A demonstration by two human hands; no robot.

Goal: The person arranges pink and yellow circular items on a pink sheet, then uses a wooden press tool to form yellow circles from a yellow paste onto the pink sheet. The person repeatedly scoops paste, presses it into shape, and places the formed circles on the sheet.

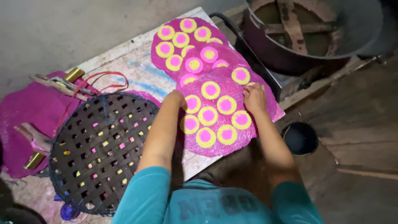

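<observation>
Both hands down on the nearest pink disc on the table: left hand w/ its grip curled closed at the disc's left edge, right hand w/ fingers pressed flat on its upper right edge, not clamping anything. 3 pink discs overlap in a row running away from the grips, each dotted w/ yellow rings w/ pink centres, approx. 9 on the near one. Left of the left grip lies 1 dark woven tray; beyond the right grip 1 big dark pot, and beside the right forearm 1 small black bowl.
</observation>
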